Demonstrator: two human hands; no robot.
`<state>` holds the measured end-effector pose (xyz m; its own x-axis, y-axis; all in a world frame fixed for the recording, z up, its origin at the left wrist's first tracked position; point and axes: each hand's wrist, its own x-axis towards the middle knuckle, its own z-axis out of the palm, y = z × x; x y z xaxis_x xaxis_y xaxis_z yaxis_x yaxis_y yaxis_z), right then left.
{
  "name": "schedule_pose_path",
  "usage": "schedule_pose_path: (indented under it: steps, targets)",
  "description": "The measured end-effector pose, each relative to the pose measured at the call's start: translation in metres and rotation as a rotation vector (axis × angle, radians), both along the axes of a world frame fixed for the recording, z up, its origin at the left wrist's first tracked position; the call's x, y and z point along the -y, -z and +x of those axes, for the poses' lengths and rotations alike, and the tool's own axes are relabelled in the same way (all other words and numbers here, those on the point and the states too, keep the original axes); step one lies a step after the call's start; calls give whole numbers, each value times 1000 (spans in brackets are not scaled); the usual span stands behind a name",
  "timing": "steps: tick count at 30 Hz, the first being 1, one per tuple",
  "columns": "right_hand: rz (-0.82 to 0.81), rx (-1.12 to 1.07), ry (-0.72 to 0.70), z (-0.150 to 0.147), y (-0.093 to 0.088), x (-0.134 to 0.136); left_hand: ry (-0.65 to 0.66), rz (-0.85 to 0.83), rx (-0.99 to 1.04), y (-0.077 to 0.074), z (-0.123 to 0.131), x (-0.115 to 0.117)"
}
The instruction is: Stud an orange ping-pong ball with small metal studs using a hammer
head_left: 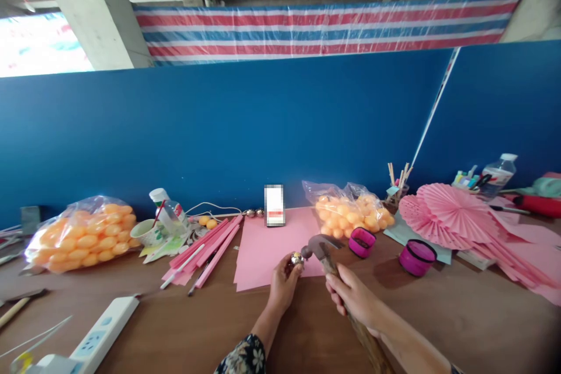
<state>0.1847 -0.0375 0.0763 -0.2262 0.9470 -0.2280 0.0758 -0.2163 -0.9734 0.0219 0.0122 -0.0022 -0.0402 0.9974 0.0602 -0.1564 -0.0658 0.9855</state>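
My left hand (284,281) pinches a small shiny metal ball (297,259) between thumb and fingers, just above the near edge of the pink paper (258,263). Wrapped around the wooden handle of a claw hammer (323,248) is my right hand (350,289). The hammer's round striking face is right beside the ball; whether they touch I cannot tell. Its claw points to the right, and the handle runs down toward the bottom edge of the view. Two more shiny balls (255,213) lie at the paper's far edge, left of an upright phone (274,205).
Bags of orange balls (83,239) stand left and right (350,213). Pink paper strips (210,251), a cup (148,232) and a bottle (169,210) are at left, with a power strip (105,333) nearer. Magenta bands (362,242) and pink paper fans (451,216) lie at right. A blue partition (263,128) closes the back.
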Motion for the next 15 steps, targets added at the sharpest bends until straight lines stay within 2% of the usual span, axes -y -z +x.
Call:
schedule_pose_path:
  steps: [4, 10, 15]
  targets:
    - [-25, 4, -8, -1, 2, 2, -12, 18, -21, 1, 0, 0]
    - [40, -35, 5, 6, -4, 3, -30, 67, -47, 4, 0, -1]
    - [8, -6, -10, 1, 6, 6, -9, 98, -52, 4, 0, 0]
